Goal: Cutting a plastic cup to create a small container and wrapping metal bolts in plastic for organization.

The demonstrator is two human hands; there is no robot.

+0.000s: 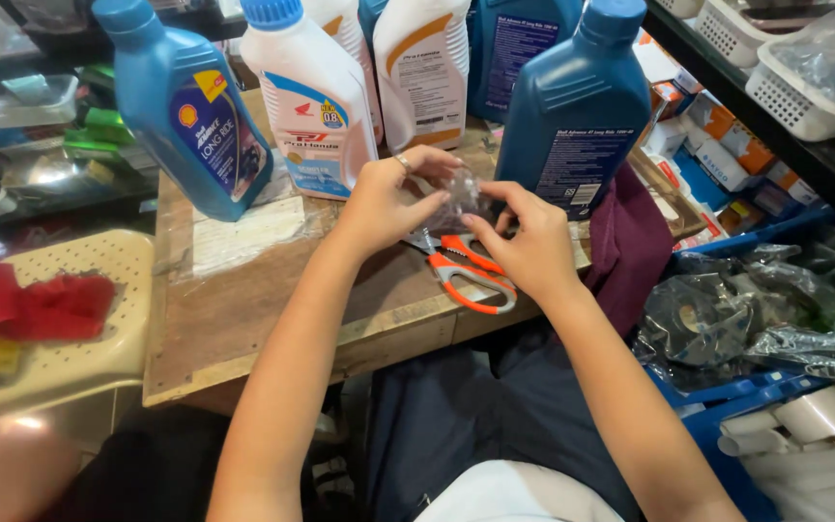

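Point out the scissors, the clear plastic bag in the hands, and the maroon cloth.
scissors (471, 275), head view, on the orange handle.
clear plastic bag (458, 198), head view, on its crumpled middle between both hands.
maroon cloth (630, 242), head view, on its folded middle.

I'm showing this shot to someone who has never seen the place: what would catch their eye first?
Probably the tall blue oil bottles and white oil bottles crowding the far side of the wooden table. Next, the left hand and right hand pinching a small clear plastic bag mid-table, above orange-handled scissors. A red cloth lies on a cream stool at the left.
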